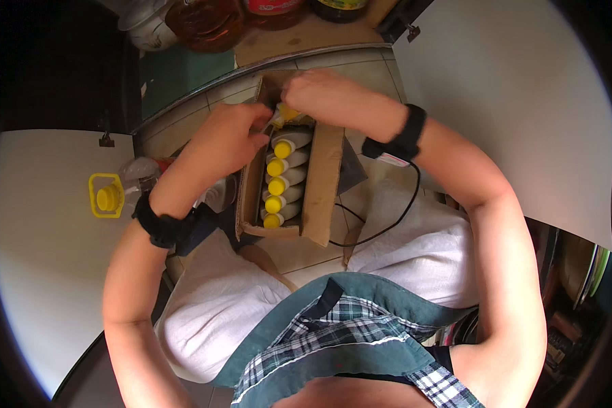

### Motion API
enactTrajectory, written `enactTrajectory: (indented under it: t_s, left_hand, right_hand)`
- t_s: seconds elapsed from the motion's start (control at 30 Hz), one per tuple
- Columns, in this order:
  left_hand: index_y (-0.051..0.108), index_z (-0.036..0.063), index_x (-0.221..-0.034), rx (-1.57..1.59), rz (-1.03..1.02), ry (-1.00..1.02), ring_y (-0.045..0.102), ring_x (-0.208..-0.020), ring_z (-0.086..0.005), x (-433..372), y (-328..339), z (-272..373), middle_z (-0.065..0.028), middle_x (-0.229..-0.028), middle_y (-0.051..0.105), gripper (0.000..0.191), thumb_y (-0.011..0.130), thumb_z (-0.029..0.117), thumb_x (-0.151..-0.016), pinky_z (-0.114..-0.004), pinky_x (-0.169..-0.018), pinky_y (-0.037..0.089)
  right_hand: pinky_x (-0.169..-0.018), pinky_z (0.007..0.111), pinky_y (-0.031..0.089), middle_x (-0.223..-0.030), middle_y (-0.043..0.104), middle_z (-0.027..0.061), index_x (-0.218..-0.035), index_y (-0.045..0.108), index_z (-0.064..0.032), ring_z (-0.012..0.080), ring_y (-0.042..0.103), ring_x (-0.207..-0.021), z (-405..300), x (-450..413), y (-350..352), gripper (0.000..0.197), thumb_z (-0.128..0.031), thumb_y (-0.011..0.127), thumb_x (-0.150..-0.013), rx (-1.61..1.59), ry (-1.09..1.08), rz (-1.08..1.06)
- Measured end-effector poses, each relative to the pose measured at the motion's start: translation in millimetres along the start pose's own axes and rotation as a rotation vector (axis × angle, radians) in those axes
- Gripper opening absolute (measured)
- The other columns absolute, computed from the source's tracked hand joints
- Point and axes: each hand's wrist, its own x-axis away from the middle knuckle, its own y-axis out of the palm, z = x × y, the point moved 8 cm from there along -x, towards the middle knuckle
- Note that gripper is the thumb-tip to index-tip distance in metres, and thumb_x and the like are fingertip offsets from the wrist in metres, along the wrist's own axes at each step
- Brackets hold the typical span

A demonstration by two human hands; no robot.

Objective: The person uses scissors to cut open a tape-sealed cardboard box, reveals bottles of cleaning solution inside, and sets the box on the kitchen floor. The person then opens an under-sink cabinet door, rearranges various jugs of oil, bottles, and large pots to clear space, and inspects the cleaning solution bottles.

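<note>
An open cardboard box (324, 188) stands on the tiled floor before me. Inside it, several pale bottles with yellow caps (276, 186) lie tilted in a row. Toward the box's far end is a yellow-and-clear plastic item (287, 113), partly covered by my hands. My right hand (319, 94) is curled over it at the far rim, its fingertips hidden. My left hand (229, 135) reaches over the left wall of the box, with thumb and fingers close to the item's clear edge. Whether they pinch it is unclear.
A large clear bottle with a yellow cap and handle (107, 196) is beside my left forearm. Cabinet doors (46, 204) stand open on both sides. Bottles of brown liquid (206, 23) sit on the cabinet floor ahead. A black cable (405, 209) hangs from my right wristband.
</note>
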Motion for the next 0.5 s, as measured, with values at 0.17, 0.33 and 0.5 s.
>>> enactTrajectory:
  t_s: [0.17,0.33,0.5]
  left_hand:
    - [0.065,-0.0002,-0.116,-0.029,0.204,-0.026,0.07,-0.076,-0.0283,9.3,-8.5,12.1,-0.0205,-0.09,0.07,0.031,0.069,0.013,-0.088,-0.039,-0.066,0.053]
    - [0.066,0.0019,-0.108,0.226,0.28,-0.184,0.059,-0.063,-0.0114,11.6,-36.1,-4.9,-0.0066,-0.072,0.062,0.02,0.061,0.02,-0.099,-0.029,-0.056,0.045]
    - [0.068,0.0063,-0.102,0.207,0.588,-0.251,0.033,-0.053,-0.0038,36.3,-108.6,-57.1,0.0075,-0.061,0.037,0.032,0.049,0.031,-0.107,-0.022,-0.05,0.026]
  right_hand:
    - [-0.079,0.039,0.054,-0.093,0.065,0.0124,-0.097,0.065,-0.0045,0.0325,0.063,-0.097,-17.3,4.0,-84.2,0.02,-0.007,0.063,-0.077,0.063,-0.028,0.134]
    - [-0.086,0.044,0.051,-0.101,0.062,0.0164,-0.109,0.061,-0.0016,0.0372,0.061,-0.098,-10.8,10.6,-155.1,0.03,-0.009,0.069,-0.081,-0.019,-0.098,0.661]
    - [-0.084,0.045,0.053,-0.096,0.066,0.0115,-0.105,0.065,-0.0053,0.0345,0.063,-0.098,6.3,7.6,-80.9,0.024,-0.012,0.069,-0.082,-0.267,0.234,0.324]
